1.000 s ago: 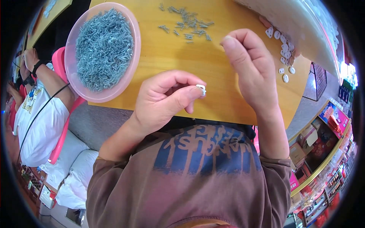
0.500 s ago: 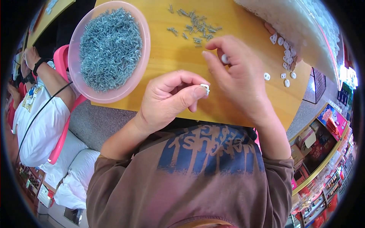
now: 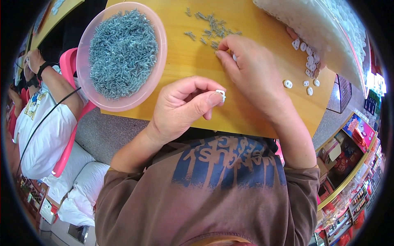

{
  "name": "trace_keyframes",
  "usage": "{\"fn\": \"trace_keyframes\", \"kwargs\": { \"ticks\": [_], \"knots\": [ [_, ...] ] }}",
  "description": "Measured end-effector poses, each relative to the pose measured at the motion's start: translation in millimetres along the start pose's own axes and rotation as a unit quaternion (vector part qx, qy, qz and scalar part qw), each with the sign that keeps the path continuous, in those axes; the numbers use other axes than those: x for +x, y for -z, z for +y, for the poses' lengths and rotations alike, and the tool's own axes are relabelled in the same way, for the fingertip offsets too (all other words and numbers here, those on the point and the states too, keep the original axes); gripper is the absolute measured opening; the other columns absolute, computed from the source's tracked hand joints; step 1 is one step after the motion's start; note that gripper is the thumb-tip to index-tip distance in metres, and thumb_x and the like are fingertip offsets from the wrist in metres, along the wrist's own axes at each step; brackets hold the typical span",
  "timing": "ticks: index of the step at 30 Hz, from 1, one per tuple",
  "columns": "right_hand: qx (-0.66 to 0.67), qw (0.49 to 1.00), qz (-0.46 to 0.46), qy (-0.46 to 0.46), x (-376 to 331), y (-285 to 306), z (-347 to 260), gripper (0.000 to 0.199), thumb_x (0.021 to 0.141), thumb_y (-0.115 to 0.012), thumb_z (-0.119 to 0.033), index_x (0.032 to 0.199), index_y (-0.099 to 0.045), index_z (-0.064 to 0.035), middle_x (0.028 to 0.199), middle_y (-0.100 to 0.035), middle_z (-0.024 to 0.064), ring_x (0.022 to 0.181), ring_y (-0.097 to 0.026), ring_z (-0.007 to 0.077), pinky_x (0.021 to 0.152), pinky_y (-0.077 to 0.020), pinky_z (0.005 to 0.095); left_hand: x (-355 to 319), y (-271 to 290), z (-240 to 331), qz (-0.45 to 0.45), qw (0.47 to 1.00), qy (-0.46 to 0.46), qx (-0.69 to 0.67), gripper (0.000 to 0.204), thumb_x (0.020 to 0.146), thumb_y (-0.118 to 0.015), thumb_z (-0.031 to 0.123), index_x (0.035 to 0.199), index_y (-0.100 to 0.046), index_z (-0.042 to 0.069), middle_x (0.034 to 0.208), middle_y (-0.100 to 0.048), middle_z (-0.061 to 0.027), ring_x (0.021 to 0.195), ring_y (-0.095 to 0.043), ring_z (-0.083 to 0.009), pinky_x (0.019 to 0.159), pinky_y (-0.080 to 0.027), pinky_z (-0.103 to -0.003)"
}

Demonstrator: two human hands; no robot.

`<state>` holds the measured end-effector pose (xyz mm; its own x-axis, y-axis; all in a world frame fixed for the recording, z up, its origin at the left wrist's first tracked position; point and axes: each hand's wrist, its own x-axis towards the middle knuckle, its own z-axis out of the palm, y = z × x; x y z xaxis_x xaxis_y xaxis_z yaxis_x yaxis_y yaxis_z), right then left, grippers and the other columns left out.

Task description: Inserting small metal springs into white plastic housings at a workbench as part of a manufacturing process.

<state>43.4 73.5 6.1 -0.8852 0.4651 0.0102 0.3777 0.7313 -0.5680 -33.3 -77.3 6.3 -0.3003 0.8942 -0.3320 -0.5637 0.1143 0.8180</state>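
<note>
My left hand (image 3: 180, 104) pinches a small white plastic piece (image 3: 221, 94) between thumb and forefinger, above the table's near edge. My right hand (image 3: 252, 67) is bent over the table, thumb and forefinger brought together at the near side of a loose group of small metal springs (image 3: 214, 28). Another white piece (image 3: 234, 57) shows within its curled fingers. Whether the fingertips also grip a spring is too small to tell. To the left, a pink oval basin (image 3: 163, 49) holds a heap of the same springs.
Several white pieces (image 3: 310, 91) lie on the yellow table (image 3: 180, 61) at the right, beside a large bag (image 3: 305, 26) of white parts. Another person's arm (image 3: 61, 88) and a pink chair (image 3: 67, 61) are at the left. Shelves (image 3: 349, 164) stand at the lower right.
My right hand has moved slightly left, toward the springs, and its thumb and forefinger have closed together. My left hand stays in place with its white piece.
</note>
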Motion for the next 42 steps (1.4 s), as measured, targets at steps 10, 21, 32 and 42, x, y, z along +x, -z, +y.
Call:
{"fn": "trace_keyframes", "kwargs": {
  "ticks": [10,21,32,42],
  "knots": [
    [-0.049,0.998,-0.038,0.009,2,0,0,0.013,0.075,-0.051,-0.015,0.075,-0.051,-0.0026,0.069,-0.054,0.0135,0.066,-0.052,0.0314,0.056,-0.0402,0.0381,1,3,4,0.019,1.0,-0.009,-0.017,0.014,0.08,-0.053,0.007,0.091,-0.054,-0.001,0.077,-0.056,-0.0044,0.056,-0.048,-0.0046,0.052,-0.04,-0.015],
    [0.551,0.806,-0.121,-0.179,-28,46,-22,0.009,0.073,-0.057,-0.007,0.076,-0.05,-0.0029,0.066,-0.046,-0.0059,0.055,-0.035,0.0003,0.048,-0.0267,0.0144,4,-14,28,0.055,0.996,-0.074,-0.012,0.014,0.08,-0.05,0.007,0.089,-0.054,-0.002,0.073,-0.056,-0.0065,0.052,-0.046,-0.0056,0.046,-0.037,-0.016],
    [0.586,0.773,-0.137,-0.201,-33,47,-26,0.01,0.071,-0.058,-0.007,0.076,-0.05,-0.0033,0.069,-0.049,-0.003,0.061,-0.038,0.002,0.054,-0.0297,0.0155,1,-22,36,0.034,0.993,-0.105,0.036,0.011,0.079,-0.053,0.003,0.089,-0.056,-0.001,0.074,-0.056,-0.0011,0.057,-0.045,-0.001,0.049,-0.036,-0.013],
    [0.573,0.784,-0.131,-0.2,-33,47,-25,0.01,0.072,-0.059,-0.007,0.076,-0.05,-0.0035,0.069,-0.048,-0.0038,0.06,-0.037,0.0012,0.052,-0.0287,0.0144,1,-22,42,0.01,0.993,-0.102,0.063,0.011,0.076,-0.054,-0.002,0.087,-0.056,-0.002,0.076,-0.056,-0.0012,0.068,-0.049,-0.0033,0.059,-0.039,-0.015]
  ]
}}
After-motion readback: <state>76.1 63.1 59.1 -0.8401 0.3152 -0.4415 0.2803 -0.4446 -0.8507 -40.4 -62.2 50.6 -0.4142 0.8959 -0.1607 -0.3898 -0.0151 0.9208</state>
